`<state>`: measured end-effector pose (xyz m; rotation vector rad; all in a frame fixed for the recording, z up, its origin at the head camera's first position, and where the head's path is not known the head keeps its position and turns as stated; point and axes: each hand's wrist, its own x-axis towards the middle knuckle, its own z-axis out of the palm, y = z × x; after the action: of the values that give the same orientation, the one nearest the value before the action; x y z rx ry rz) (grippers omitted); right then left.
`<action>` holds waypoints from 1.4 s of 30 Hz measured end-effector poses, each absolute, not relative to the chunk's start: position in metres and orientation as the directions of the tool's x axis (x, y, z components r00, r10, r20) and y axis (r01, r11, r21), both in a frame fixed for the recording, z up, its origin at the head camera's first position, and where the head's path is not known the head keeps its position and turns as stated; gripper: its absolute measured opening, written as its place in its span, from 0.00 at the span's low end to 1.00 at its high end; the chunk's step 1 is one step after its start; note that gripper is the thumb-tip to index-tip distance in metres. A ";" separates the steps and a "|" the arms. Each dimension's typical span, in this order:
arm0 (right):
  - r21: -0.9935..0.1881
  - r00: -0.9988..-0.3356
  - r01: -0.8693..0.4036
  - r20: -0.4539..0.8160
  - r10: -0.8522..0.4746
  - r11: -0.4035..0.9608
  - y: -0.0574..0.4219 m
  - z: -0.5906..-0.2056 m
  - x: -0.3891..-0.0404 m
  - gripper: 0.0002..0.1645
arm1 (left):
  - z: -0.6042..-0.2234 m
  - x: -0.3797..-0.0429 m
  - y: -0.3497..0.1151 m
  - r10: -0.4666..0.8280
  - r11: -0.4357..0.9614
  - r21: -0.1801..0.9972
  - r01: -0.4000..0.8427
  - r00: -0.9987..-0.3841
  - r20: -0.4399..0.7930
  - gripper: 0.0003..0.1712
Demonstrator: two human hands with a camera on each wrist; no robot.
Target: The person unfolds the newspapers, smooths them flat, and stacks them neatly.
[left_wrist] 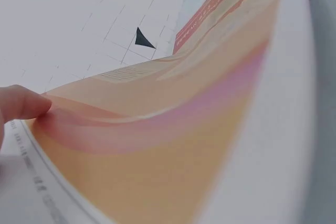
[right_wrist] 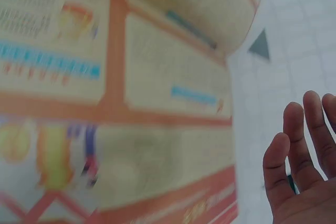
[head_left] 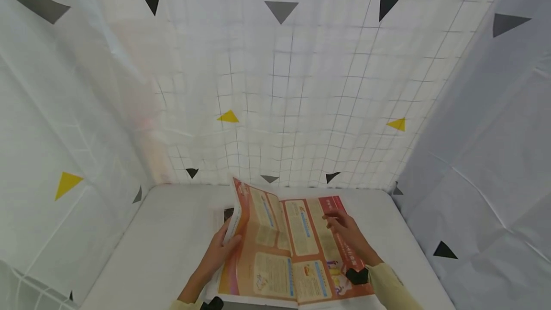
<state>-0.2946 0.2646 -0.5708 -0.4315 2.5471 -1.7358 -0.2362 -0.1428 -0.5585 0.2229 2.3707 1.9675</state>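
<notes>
A large orange and red magazine (head_left: 275,252) lies spread on the white table, its pages printed with cream text boxes and blue strips. My left hand (head_left: 219,251) pinches the raised left page by its outer edge; in the left wrist view the thumb (left_wrist: 26,103) presses on that bowed page (left_wrist: 157,135). Above the right page hovers my right hand (head_left: 347,230), its fingers relaxed and slightly bent, holding nothing. The right wrist view shows this hand (right_wrist: 304,166) beside the right page (right_wrist: 178,72), apart from the paper. What lies under the lifted page is mostly hidden.
The white table (head_left: 168,233) reaches to a white gridded curtain (head_left: 280,85) at the back. White sheets (head_left: 482,166) hang on both sides, marked with black, grey and yellow triangles. At the lower left corner stands a white wire rack (head_left: 32,283).
</notes>
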 end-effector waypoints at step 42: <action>-0.791 -0.884 -0.386 0.169 -0.436 0.476 0.171 -0.518 -0.286 0.21 | -0.552 -0.237 -0.083 0.436 0.327 0.872 0.364 -0.877 0.202 0.33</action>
<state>-0.2857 0.1707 -0.5181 -0.7387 2.6500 -1.3974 -0.2367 -0.0828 -0.5524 0.7556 2.5020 1.6151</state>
